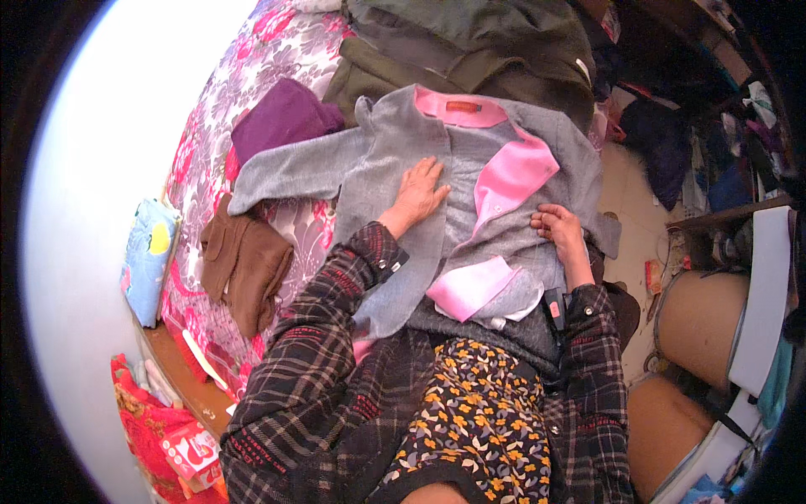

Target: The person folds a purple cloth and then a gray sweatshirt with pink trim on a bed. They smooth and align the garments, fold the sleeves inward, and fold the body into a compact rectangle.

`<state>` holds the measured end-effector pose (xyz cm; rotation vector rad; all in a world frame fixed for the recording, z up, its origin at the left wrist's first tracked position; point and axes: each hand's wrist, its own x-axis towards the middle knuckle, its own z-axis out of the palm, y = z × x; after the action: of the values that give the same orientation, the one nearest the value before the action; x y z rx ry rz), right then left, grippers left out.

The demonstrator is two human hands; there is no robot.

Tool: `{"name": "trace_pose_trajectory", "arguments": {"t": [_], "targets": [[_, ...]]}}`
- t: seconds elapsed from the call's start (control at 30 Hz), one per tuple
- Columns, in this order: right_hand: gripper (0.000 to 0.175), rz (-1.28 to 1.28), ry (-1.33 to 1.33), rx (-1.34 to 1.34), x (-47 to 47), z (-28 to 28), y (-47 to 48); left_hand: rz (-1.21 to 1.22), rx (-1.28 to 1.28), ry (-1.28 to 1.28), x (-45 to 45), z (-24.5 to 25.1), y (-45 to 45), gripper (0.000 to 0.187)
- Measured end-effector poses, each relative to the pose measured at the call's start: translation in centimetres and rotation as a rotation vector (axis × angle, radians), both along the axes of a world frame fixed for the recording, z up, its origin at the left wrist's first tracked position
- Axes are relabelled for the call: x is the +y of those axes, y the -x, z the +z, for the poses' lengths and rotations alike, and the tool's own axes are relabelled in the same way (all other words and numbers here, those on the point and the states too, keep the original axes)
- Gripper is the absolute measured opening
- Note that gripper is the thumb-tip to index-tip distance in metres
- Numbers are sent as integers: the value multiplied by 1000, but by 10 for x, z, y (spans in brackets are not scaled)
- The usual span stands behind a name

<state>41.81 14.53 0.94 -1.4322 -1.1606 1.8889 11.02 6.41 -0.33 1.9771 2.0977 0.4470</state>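
Observation:
A grey jacket with pink lining is spread on the bed in front of me and over my lap. Its collar faces away, and a label is sewn inside the neck. One sleeve stretches out to the left. My left hand lies flat on the jacket's left front panel, fingers spread. On the right panel rests my right hand, its fingers bent against the cloth; whether they pinch it is unclear. Between the hands, the right front edge is turned back, showing the pink facing.
A folded purple garment and a folded brown garment lie left on the floral bedsheet. Dark green clothing is heaped beyond the collar. Rounded brown containers stand on the tiled floor at right.

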Motion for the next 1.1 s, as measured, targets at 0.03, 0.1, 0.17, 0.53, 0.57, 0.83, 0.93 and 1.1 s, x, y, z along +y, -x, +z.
{"name": "trace_pose_trajectory", "arguments": {"t": [0.03,0.1,0.17,0.53,0.57,0.83,0.93,1.1], "targets": [[27,-9,15,13,0,-1,0,-55,-37,-11,-16,5,-3,54],[27,14,-11,6,1,-4,0,-150,-119,23,-53,17,-9,53],[28,25,-13,7,1,-7,0,-211,-94,31,-96,27,-20,54],[31,53,-35,-23,1,-4,0,-576,-366,14,-197,52,-43,34],[31,62,-34,-14,0,-4,0,-575,-355,132,-192,55,-44,35],[32,60,-41,-8,3,-12,-2,-415,-261,313,-147,39,-43,41],[30,73,-60,-19,2,-16,-2,-325,-308,401,-139,37,-38,43],[28,70,-88,-41,1,-13,-3,-406,-271,581,-98,55,-18,32]]}}
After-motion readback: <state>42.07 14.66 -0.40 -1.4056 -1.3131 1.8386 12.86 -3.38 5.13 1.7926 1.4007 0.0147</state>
